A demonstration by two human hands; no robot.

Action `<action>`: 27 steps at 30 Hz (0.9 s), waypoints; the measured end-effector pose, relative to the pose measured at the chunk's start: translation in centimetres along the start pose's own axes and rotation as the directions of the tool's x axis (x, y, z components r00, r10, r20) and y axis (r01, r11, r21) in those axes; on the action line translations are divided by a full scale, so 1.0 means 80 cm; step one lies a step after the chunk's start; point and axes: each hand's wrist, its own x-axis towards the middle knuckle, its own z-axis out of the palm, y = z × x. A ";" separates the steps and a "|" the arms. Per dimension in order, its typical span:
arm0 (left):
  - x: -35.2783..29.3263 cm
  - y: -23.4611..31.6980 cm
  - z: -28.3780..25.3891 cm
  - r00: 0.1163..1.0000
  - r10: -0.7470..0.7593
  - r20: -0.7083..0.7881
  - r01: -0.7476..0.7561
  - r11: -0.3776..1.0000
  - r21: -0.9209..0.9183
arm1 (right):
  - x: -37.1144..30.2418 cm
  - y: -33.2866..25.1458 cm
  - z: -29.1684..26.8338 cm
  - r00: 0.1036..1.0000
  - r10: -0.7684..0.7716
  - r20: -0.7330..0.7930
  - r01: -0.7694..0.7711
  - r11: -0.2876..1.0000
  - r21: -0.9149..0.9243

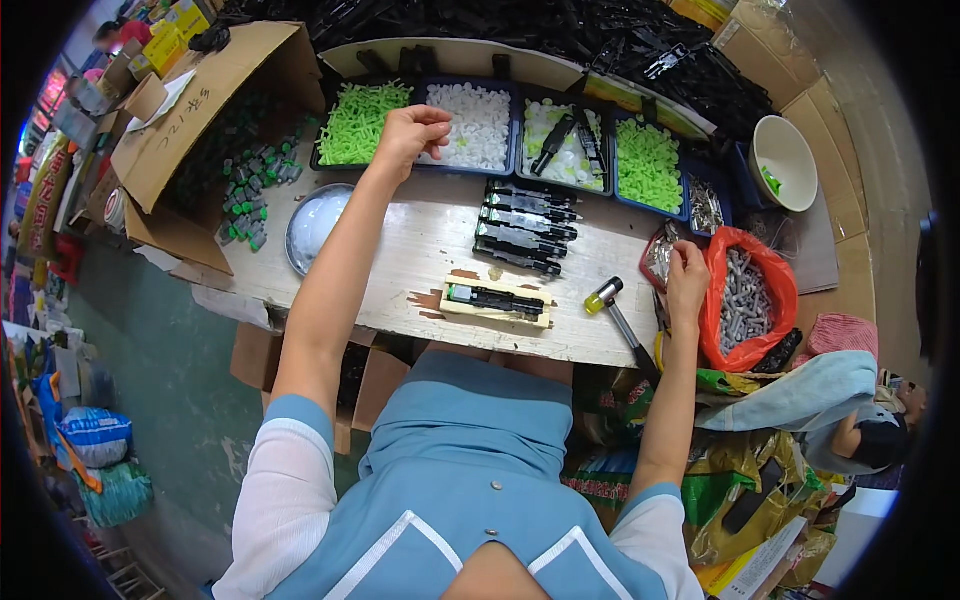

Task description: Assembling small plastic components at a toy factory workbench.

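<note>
My left hand (408,140) is above the left edge of a tray of small white round pieces (478,122), fingers curled together; whatever is in them is too small to make out. At the right, the fingertips of my right hand (687,284) are drawn together beside a small red tray of metal parts (660,254); its fingers hide what they may hold. A cream-coloured block fixture (460,309) lies near the table's front edge, with a black plastic part with a green end (497,299) inside. Several black assemblies (525,228) lie in a row behind it.
A hammer (622,322) with a yellow head lies right of the fixture. Trays of green pieces (362,122) line the back. A round metal dish (300,238) and an open carton (215,110) stand left. A red bag of grey metal parts (716,310) is at right.
</note>
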 end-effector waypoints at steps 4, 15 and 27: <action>-0.046 0.017 0.011 0.990 -0.039 0.137 0.095 0.901 -0.424 | -0.016 -0.026 0.002 0.973 0.208 0.104 -0.233 0.854 0.465; -0.238 -0.026 0.070 0.905 -0.156 0.397 0.382 0.709 -0.593 | -0.098 -0.211 0.024 0.924 -0.264 0.277 -0.069 0.596 0.800; -0.255 -0.026 0.068 0.923 -0.133 0.362 0.331 0.756 -0.565 | -0.109 -0.232 0.035 0.891 -0.344 0.295 -0.039 0.590 0.806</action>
